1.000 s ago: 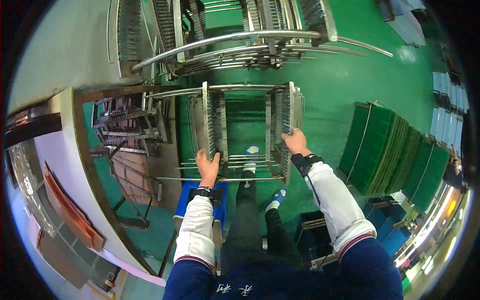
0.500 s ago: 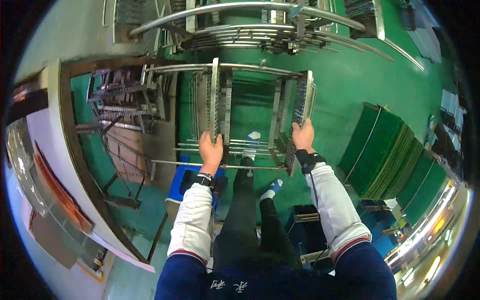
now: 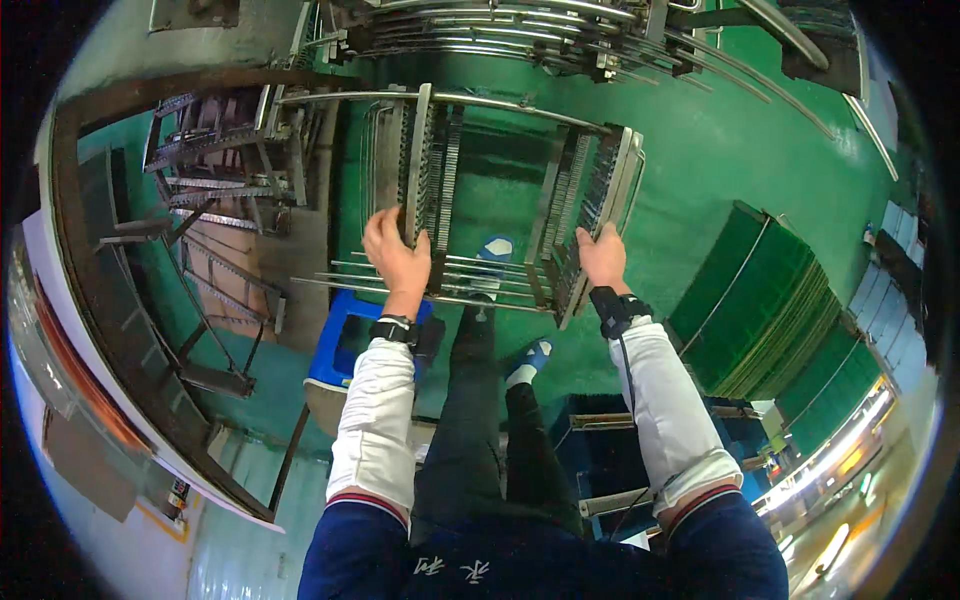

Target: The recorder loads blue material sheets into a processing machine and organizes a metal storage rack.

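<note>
A metal rack (image 3: 424, 150) with toothed side plates and thin cross rods is in front of me, over the green floor. My left hand (image 3: 402, 262) is at the near end of its left side, thumb and fingers spread wide around the rail. My right hand (image 3: 603, 262) is closed on the near part of the right side plate (image 3: 612, 180), thumb on the inner side. Several thin rods (image 3: 470, 280) run across the rack's near end. How the left fingertips sit behind the plate is partly hidden.
More metal racks (image 3: 500, 30) stand along the far side. At left, a dark-framed table (image 3: 70, 230) has racks (image 3: 230, 150) beside it. A blue bin (image 3: 335, 335) is near my left forearm. Stacked green panels (image 3: 750, 300) stand at right, dark blue crates (image 3: 600, 450) near my legs.
The left fingers have spread wider around the rail and shifted slightly up and left. The rack's near end has come slightly up in view; the right hand keeps its hold.
</note>
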Demonstrator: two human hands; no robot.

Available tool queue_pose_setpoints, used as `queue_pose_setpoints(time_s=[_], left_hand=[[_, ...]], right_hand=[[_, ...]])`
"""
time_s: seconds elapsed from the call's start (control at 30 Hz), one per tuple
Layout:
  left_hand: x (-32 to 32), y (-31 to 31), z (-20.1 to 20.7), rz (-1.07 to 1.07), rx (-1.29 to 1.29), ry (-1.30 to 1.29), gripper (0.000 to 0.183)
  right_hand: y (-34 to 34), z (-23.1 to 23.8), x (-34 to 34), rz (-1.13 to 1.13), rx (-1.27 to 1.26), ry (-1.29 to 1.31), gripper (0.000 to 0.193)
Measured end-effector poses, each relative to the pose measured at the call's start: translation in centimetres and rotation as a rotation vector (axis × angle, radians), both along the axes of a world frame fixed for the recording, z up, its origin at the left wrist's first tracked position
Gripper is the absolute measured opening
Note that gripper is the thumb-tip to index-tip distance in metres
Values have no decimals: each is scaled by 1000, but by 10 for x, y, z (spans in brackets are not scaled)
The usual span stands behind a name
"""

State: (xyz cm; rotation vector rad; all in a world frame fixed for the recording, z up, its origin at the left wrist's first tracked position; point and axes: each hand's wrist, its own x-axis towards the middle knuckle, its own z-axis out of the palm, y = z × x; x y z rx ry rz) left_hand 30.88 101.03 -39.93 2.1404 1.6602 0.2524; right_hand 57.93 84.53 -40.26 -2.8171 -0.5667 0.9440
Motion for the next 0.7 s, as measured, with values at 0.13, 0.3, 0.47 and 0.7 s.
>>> queue_pose_setpoints(time_s=[0.13,0.3,0.47,0.7], left_hand=[[5,10,7,107,-238,117,81],[-16,31,5,-2,-244,49,83],[0,32,4,0,-274,3,79],[-22,30,1,-65,-327,-25,78]], right_hand=[[-3,2,-10,11,-83,15,40],[-14,4,9,8,-72,44,39],[-16,12,20,-1,-118,42,38],[-28,43,25,10,-48,155,52]])
